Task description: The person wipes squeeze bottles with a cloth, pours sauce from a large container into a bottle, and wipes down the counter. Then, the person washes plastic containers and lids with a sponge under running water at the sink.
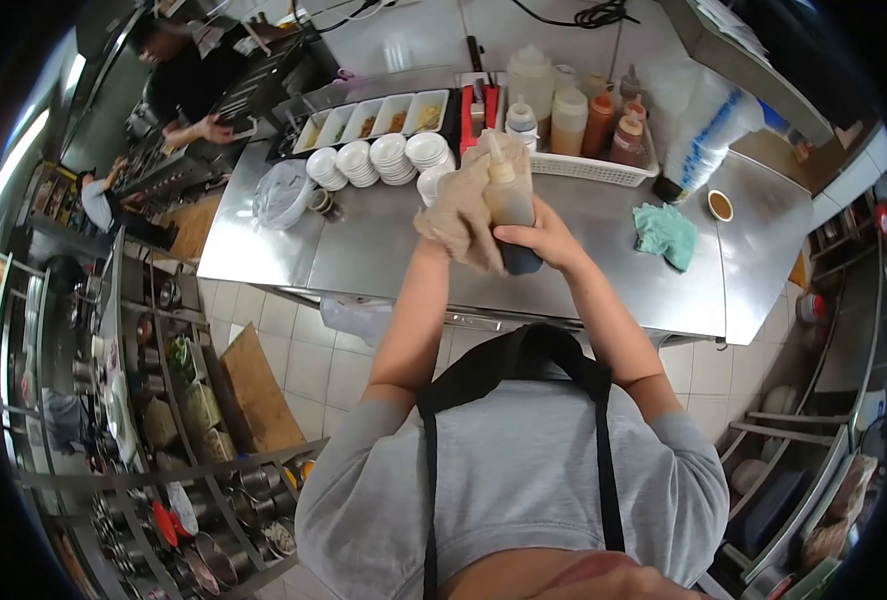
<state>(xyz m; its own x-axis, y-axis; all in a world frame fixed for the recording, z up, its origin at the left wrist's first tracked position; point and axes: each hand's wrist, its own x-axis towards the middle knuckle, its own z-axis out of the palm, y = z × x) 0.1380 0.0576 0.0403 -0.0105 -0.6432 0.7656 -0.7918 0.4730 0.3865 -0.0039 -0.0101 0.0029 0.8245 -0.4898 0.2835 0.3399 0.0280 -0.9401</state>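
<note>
In front of me, above the metal counter, my right hand point(547, 236) is wrapped round the lower part of a squeeze bottle point(511, 203) of dark sauce. The bottle stands nearly upright, its pale nozzle pointing up. A beige-brown cloth point(461, 212) lies against the bottle's left side and partly behind its top. My left hand point(432, 247) holds this cloth to the bottle; most of its fingers are hidden under the folds.
White dishes point(391, 160) stand in stacks on the metal counter point(364, 245), before a topping tray point(362, 118). A white basket point(594, 172) holds several sauce bottles. Rightward lie a green cloth point(667, 236), stacked cups point(709, 130) and a sauce bowl point(720, 206). Another person point(189, 85) works at back left.
</note>
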